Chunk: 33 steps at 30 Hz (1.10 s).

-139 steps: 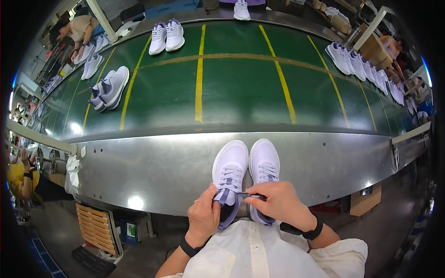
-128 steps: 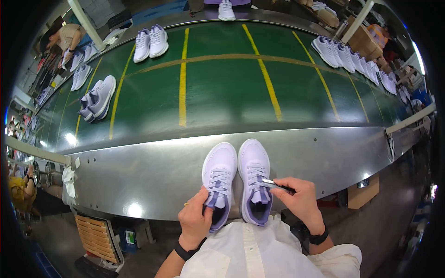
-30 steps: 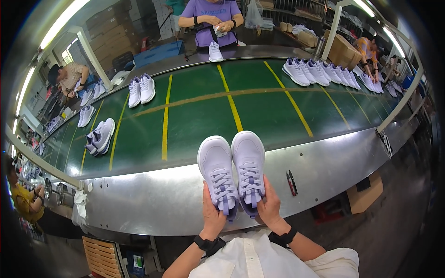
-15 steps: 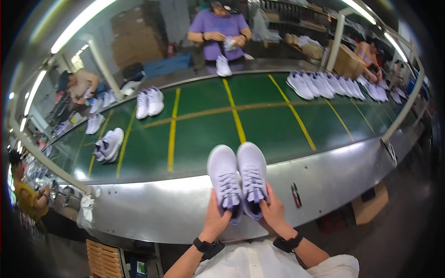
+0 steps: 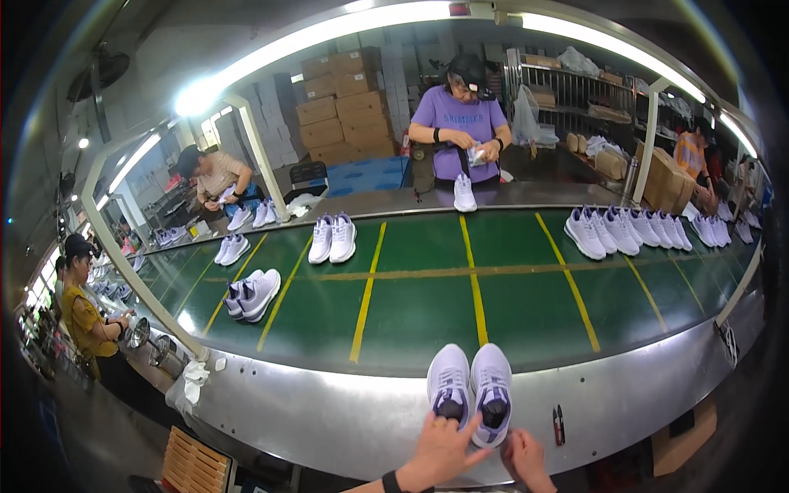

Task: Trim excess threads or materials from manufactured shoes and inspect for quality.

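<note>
A pair of pale lilac sneakers (image 5: 469, 392) stands side by side on the metal ledge (image 5: 329, 411) just short of the green conveyor belt (image 5: 427, 304), toes pointing away from me. My left hand (image 5: 442, 452) rests open at the heel of the left sneaker, fingers spread. My right hand (image 5: 522, 456) sits just below the heel of the right sneaker with its fingers curled; whether it still touches the shoe is unclear.
A small dark tool (image 5: 558, 423) lies on the ledge to the right of the sneakers. Other sneaker pairs (image 5: 332, 238) and a row of shoes (image 5: 625, 230) ride the belt. A person in a purple shirt (image 5: 459, 131) works opposite; other workers stand at left.
The pair was held up in both hands; it now stands on the ledge and my hands have drawn back to the heels. The view has tilted upward.
</note>
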Each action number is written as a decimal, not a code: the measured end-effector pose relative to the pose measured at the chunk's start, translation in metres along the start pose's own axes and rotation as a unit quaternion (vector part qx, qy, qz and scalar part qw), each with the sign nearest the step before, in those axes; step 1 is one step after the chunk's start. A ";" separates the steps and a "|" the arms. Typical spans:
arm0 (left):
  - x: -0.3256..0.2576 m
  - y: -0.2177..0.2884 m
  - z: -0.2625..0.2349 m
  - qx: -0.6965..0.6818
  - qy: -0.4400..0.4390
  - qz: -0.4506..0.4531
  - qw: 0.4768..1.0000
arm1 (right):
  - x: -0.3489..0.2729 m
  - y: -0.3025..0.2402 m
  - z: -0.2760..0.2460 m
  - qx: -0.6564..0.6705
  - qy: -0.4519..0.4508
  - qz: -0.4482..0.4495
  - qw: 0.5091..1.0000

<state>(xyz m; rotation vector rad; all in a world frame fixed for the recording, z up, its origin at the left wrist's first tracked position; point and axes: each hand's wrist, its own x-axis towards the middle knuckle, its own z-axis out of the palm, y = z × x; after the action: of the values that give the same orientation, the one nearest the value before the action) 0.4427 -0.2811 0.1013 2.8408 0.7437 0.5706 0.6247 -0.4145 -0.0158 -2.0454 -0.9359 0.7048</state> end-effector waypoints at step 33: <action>0.060 -0.055 0.157 -0.162 -0.056 0.123 0.978 | 0.000 0.029 0.015 -0.043 0.151 -0.145 0.977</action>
<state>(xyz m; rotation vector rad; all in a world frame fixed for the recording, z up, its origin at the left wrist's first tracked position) 0.5291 -0.2112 -0.0365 2.6449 0.2525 0.5055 0.6251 -0.4213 -0.0477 -1.9631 -1.0676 0.1944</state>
